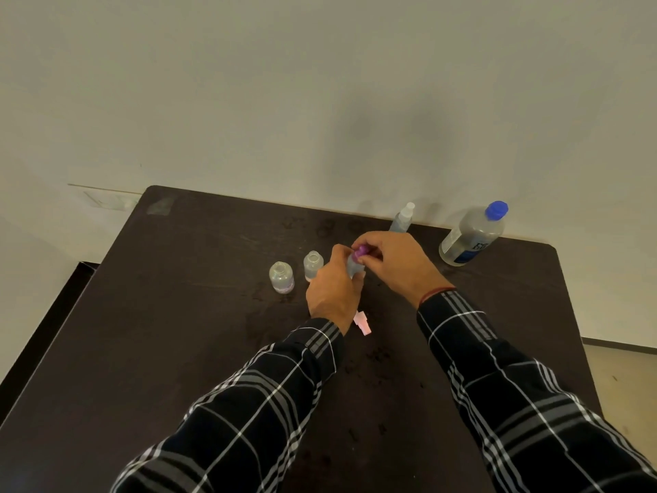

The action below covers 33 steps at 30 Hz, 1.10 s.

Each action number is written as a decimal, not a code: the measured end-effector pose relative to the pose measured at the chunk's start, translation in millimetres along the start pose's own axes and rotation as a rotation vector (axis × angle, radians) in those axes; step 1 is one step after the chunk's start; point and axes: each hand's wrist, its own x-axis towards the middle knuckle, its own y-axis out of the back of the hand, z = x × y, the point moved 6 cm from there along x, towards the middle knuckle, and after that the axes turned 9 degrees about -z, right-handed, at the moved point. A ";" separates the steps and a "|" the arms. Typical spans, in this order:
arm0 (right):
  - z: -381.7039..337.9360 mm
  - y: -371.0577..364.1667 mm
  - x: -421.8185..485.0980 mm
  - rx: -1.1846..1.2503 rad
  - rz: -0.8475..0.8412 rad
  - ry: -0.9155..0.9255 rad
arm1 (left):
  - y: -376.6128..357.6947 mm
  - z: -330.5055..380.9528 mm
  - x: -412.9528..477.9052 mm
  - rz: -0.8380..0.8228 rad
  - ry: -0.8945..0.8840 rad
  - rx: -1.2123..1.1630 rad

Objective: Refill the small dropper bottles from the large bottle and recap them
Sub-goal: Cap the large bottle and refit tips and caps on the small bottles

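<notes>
My left hand grips the body of a small clear dropper bottle held just above the dark table. My right hand pinches the purple cap sitting on that bottle's neck. Two more small bottles stand uncapped to the left: one nearer, one right beside my left hand. The large clear bottle with a blue cap stands at the table's far right edge. A pale pink cap lies on the table just behind my left wrist.
A slim spray bottle with a white top stands at the table's back edge against the wall. Wet spots and small droplets mark the tabletop near my arms. The table's left edge drops to a dark floor strip.
</notes>
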 end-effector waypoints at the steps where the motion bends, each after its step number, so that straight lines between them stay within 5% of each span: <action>1: -3.7 1.3 2.4 -0.043 -0.026 -0.016 | 0.9 0.4 -0.4 0.002 -0.010 -0.005; 5: -13.6 2.6 9.2 -0.227 -0.216 -0.058 | 2.2 0.5 -2.2 0.006 -0.019 -0.002; 8: -24.0 8.3 11.2 -0.263 -0.210 0.012 | 4.2 1.6 -3.1 0.026 -0.033 0.005; 11: -21.8 7.7 19.5 -0.341 -0.302 -0.147 | 4.4 0.7 -3.7 0.028 -0.040 -0.005; 18: -11.8 6.1 -4.9 -0.397 0.089 -0.267 | 4.0 -1.4 0.3 -0.041 -0.027 -0.036; 21: -10.5 9.9 -10.3 -0.137 0.013 -0.094 | 5.7 -1.4 -3.2 -0.004 -0.055 -0.045; 25: -18.2 5.2 -1.4 -0.223 -0.197 -0.041 | 5.5 0.5 -5.0 -0.004 -0.040 -0.028; 33: -2.8 1.3 -0.5 -0.141 0.006 -0.090 | 5.0 -0.5 -2.0 -0.054 -0.026 -0.027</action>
